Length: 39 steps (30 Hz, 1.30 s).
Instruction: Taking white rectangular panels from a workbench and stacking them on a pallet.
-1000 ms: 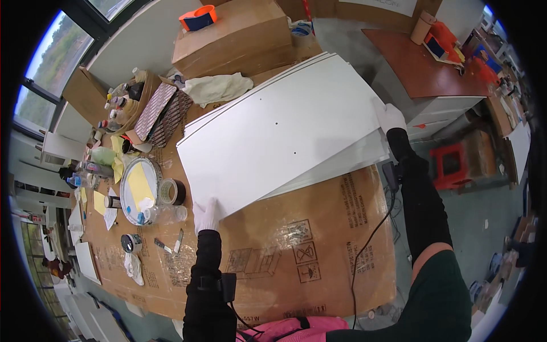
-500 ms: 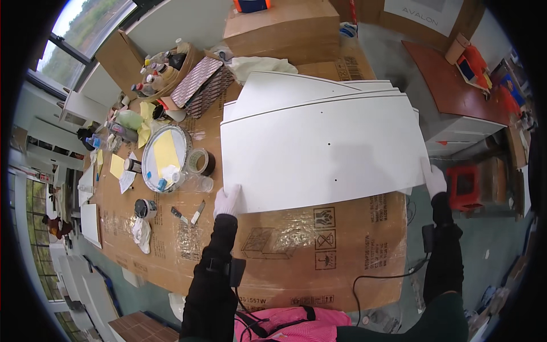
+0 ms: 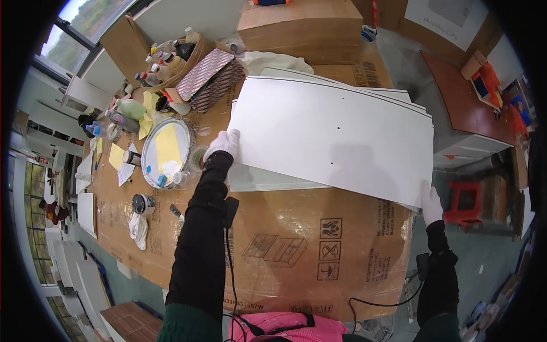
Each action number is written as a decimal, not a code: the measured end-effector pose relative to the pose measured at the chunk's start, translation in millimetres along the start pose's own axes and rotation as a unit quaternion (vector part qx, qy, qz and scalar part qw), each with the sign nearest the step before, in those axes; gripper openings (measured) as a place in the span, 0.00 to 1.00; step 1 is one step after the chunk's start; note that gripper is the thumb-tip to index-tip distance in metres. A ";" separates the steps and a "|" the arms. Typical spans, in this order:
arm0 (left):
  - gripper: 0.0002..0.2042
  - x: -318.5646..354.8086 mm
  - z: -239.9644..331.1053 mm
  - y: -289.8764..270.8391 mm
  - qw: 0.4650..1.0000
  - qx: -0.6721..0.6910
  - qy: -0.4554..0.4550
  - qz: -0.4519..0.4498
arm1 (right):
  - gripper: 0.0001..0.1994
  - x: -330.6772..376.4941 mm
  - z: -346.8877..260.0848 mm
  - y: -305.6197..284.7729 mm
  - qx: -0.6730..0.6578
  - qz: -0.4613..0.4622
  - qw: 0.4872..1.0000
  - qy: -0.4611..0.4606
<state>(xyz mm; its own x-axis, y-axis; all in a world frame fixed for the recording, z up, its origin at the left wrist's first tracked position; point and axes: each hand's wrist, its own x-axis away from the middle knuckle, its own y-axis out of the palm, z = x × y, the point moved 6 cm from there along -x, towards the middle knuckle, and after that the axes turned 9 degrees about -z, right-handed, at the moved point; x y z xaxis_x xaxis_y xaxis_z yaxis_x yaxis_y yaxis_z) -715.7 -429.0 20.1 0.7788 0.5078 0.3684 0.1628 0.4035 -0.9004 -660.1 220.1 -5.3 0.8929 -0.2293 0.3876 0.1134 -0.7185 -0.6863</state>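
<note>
A white rectangular panel (image 3: 319,134) with a row of small dark holes lies turned askew on top of other white panels (image 3: 273,179), whose edges stick out below and behind it. My left hand (image 3: 223,143), in a white glove, is closed on the panel's left edge. At its near right corner my right hand (image 3: 432,206), also gloved in white, grips the edge, with the fingertips hidden. The stack rests on a table covered with printed brown cardboard (image 3: 285,285) under clear film.
Left of the panels stand a large round can (image 3: 188,142), a small dark-lidded jar (image 3: 142,204) and a crumpled white cloth (image 3: 138,230). Bottles fill a basket (image 3: 191,65) farther back. A big cardboard box (image 3: 299,34) sits behind the stack. A red stool (image 3: 462,202) stands at right.
The top panel has turned clockwise, its left end swinging away from me and its right end toward me. My left hand moved farther away with it; my right hand came slightly nearer.
</note>
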 end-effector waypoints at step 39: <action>0.22 123.7 -86.3 133.5 0.811 0.564 -0.007 -0.156 | 0.31 18.9 128.8 -45.3 -0.019 -0.256 0.966 0.020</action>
<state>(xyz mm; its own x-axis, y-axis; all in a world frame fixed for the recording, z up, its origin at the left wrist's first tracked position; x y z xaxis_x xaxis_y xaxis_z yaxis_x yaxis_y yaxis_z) -545.4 -378.0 -74.5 0.7979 0.2531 0.5470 -0.3135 0.9494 0.0181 -592.3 332.9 -46.1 0.7058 0.1382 0.6948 0.5192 -0.7681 -0.3747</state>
